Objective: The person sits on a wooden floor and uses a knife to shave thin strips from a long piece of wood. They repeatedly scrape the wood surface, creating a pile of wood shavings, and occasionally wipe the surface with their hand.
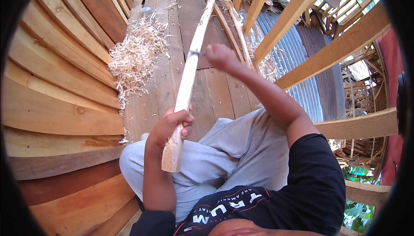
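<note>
A long pale wooden pole, shaved bare of bark, slants up and away from my lap, its blunt near end above my left thigh. My left hand is closed around it close to that end. Farther along, my right hand is a fist beside the pole. From the fist a thin dark blade reaches across the wood; it is smeared by motion, and the handle is hidden in my fingers.
Curly wood shavings lie heaped on the plank floor to the left. Stacked boards line the left side. Another pole and a narrow strip of wood lie ahead. Wooden posts and corrugated metal sheets are at right.
</note>
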Tool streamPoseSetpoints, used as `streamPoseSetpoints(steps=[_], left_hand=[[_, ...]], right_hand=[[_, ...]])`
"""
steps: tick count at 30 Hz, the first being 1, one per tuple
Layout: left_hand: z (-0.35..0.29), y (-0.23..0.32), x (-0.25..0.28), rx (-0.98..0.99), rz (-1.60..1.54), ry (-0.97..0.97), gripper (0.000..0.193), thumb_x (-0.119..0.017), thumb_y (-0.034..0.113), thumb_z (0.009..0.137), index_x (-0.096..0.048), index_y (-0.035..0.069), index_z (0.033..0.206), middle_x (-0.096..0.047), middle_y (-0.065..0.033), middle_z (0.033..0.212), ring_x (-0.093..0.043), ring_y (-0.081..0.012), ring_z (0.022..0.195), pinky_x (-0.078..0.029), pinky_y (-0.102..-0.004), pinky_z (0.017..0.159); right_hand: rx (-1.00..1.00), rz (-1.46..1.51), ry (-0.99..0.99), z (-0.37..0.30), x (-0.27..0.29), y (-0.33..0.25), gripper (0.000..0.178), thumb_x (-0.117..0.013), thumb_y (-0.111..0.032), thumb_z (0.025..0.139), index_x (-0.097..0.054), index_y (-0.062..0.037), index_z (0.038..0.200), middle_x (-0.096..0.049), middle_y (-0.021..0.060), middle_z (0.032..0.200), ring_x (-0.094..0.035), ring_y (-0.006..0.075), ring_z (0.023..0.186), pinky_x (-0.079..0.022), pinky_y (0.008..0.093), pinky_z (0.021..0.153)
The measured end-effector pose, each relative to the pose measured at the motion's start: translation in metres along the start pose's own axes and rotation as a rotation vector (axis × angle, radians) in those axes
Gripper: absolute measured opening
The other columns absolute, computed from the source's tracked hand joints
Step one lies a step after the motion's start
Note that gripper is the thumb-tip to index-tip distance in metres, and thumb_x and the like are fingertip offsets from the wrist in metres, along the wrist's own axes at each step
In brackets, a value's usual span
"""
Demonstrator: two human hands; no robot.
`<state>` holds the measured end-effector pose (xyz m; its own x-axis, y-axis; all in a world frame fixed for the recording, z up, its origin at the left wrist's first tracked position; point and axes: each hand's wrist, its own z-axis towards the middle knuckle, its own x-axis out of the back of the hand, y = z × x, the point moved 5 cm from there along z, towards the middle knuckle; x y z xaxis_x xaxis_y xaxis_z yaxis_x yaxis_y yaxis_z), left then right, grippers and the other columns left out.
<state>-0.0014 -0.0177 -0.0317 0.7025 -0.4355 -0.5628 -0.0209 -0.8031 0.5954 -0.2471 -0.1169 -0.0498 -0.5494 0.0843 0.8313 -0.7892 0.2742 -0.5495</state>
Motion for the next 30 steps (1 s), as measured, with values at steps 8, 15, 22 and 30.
streamPoseSetpoints(steps=[8, 15, 22, 30], left_hand=[[0.003, -0.002, -0.002, -0.037, 0.168, 0.090, 0.028, -0.056, 0.007, 0.079, -0.046, 0.006, 0.105, -0.043, 0.0018, 0.063, -0.044, -0.0065, 0.045, -0.034, -0.0217, 0.040], [0.013, 0.004, -0.013, -0.039, 0.140, 0.031, 0.031, -0.057, 0.007, 0.078, -0.045, 0.005, 0.106, -0.043, 0.0015, 0.064, -0.043, -0.0064, 0.044, -0.034, -0.0221, 0.041], [0.009, -0.004, -0.014, -0.045, 0.197, 0.084, 0.031, -0.059, 0.007, 0.077, -0.046, 0.004, 0.105, -0.044, 0.0010, 0.065, -0.044, -0.0073, 0.045, -0.035, -0.0226, 0.041], [0.002, 0.000, 0.002, -0.065, 0.219, 0.125, 0.030, -0.060, 0.009, 0.077, -0.047, 0.004, 0.103, -0.046, 0.0001, 0.065, -0.046, -0.0082, 0.046, -0.037, -0.0232, 0.042]], right_hand=[[0.049, -0.015, -0.137, -0.007, 0.000, -0.004, 0.056, -0.030, -0.037, 0.094, -0.068, 0.0033, 0.086, -0.063, 0.0328, 0.092, -0.061, 0.0492, 0.094, -0.046, 0.0526, 0.091], [0.080, -0.095, 0.149, 0.027, -0.001, 0.057, 0.054, -0.031, -0.036, 0.095, -0.067, 0.0015, 0.081, -0.065, 0.0277, 0.084, -0.062, 0.0470, 0.088, -0.048, 0.0503, 0.088], [-0.002, -0.098, 0.084, 0.038, 0.010, 0.064, 0.051, -0.031, -0.035, 0.094, -0.068, 0.0001, 0.088, -0.064, 0.0283, 0.103, -0.059, 0.0452, 0.103, -0.046, 0.0490, 0.093], [0.269, -0.208, -0.043, 0.002, -0.006, -0.004, 0.047, -0.034, -0.036, 0.094, -0.066, -0.0007, 0.090, -0.065, 0.0281, 0.092, -0.061, 0.0483, 0.085, -0.049, 0.0531, 0.083]])
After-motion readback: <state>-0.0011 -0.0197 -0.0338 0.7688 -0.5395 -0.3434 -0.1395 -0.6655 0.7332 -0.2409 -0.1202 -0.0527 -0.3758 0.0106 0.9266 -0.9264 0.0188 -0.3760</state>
